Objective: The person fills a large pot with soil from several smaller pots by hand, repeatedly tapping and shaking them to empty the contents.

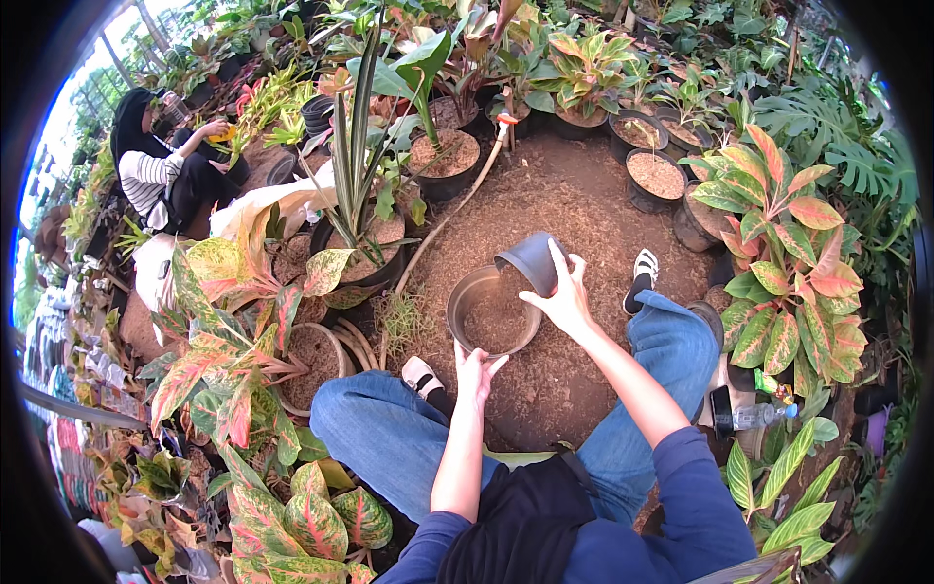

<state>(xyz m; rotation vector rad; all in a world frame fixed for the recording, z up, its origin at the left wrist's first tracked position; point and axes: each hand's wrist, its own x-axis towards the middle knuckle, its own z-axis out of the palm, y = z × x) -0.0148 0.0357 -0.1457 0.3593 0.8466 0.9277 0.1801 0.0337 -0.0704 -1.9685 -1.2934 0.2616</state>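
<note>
My right hand (565,292) grips a small black plastic plant pot (538,261), tipped over to the left. Its mouth faces down toward a larger black plastic pot (456,310), and brown loose growing medium (503,306) spills from one into the other. The near rim of the larger pot is held by my left hand (474,365), fingers under and against its wall. Some of the medium lies inside the larger pot. How deep it is there cannot be told.
A hose (452,212) with an orange-tipped nozzle crosses the soil floor (569,197). Potted aglaonemas (792,248) and other potted plants ring me. A water bottle (759,416) and a phone (721,409) lie at my right. Another person (164,168) sits at the far left, holding something yellow.
</note>
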